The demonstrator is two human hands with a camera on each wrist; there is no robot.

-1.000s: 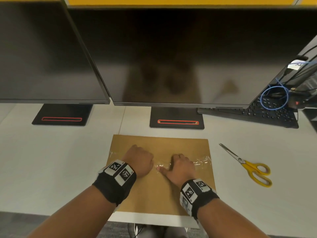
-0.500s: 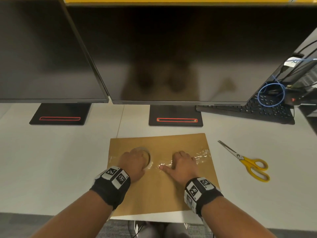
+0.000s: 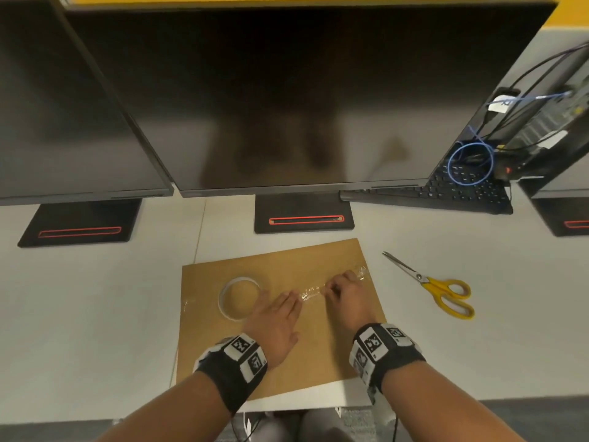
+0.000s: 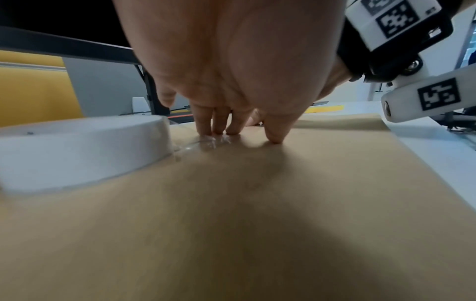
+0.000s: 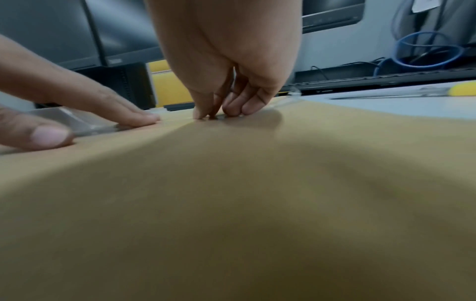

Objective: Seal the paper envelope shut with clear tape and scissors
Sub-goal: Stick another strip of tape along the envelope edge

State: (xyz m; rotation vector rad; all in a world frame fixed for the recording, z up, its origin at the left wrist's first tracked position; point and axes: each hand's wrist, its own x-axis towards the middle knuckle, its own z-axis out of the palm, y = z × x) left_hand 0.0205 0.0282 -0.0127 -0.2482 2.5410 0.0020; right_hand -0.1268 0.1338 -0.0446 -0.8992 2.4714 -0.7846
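A brown paper envelope (image 3: 287,355) lies flat on the white desk, with a wrinkled strip of clear tape (image 3: 314,291) across it. The clear tape roll (image 3: 239,297) lies on the envelope's left part, and nothing touches it. My left hand (image 3: 287,301) lies flat just right of the roll, its straight fingers (image 4: 219,128) pressing the strip down. Further right, my right hand (image 3: 331,283) has its fingers curled, and thumb and forefinger (image 5: 203,114) pinch the strip against the paper. The yellow-handled scissors (image 3: 441,290) lie shut on the desk right of the envelope.
Two dark monitors on black stands (image 3: 304,216) rise right behind the envelope. A black keyboard (image 3: 446,191) with a coiled blue cable (image 3: 470,164) sits at the back right. The desk's front edge (image 3: 318,401) runs just under the envelope.
My left hand came off the tape roll and slid right onto the strip, leaving the roll uncovered. My right hand moved right along the strip and curled its fingers.
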